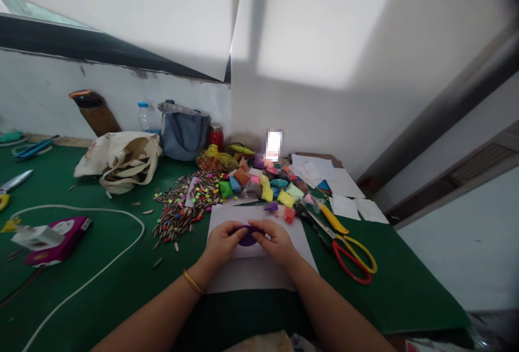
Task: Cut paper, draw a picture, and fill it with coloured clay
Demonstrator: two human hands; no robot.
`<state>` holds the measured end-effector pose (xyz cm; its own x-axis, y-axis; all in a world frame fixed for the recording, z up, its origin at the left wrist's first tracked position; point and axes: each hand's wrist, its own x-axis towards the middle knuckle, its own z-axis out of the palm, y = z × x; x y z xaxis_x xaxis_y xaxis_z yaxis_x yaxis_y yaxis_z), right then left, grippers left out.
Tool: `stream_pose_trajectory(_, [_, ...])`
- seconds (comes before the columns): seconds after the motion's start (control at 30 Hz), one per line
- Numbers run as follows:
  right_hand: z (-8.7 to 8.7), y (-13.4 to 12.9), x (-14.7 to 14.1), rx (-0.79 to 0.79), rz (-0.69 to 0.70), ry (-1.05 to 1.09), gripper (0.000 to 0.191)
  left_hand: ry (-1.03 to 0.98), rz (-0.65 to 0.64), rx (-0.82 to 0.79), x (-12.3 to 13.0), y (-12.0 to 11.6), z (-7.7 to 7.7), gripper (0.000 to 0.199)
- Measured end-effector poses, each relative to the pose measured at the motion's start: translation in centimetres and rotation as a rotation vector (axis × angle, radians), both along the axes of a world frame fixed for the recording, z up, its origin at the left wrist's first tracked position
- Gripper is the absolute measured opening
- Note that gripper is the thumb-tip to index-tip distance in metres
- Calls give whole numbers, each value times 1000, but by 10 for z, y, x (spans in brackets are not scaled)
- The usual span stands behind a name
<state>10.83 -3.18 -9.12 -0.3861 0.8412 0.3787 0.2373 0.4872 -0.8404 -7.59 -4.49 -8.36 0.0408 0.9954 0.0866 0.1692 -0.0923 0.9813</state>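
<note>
A flat, rounded purple piece (248,237) is held between both hands, above white paper (259,274) on the green table. My left hand (222,244) pinches its left edge, thumb on top. On the other side, my right hand (276,242) grips the right edge with thumb and fingers. Just beyond the hands, a small purple lump (271,207) and a red packet (289,215) lie near the paper's far part. The fingers under the purple piece are partly hidden.
Sunflower seeds with coloured beads (178,214) spread at the left. Colourful clay packets (266,188) lie ahead. Red-and-yellow scissors (352,257) and a yellow-handled cutter (333,218) are at the right. A white cable (133,217), cloth bag (121,158) and blue bag (184,133) occupy the left side.
</note>
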Motion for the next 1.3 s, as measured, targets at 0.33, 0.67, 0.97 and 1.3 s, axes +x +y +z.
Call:
stream_pose_trajectory(0.33, [7, -2, 0, 22, 143, -62, 33, 118, -74, 34, 2, -3, 3, 20])
stream_pose_trajectory(0.67, [6, -3, -1, -158, -4, -15, 31, 93, -36, 75, -1, -2, -1, 20])
stream_pose_trajectory(0.97, [-2, -3, -4, -160, -48, 17, 22, 230, 16, 158, -3, -1, -5, 22])
stream_pose_trajectory(1.3, [-8, 5, -4, -345, -81, 143, 21, -26, -49, -7, -1, 3, -14, 40])
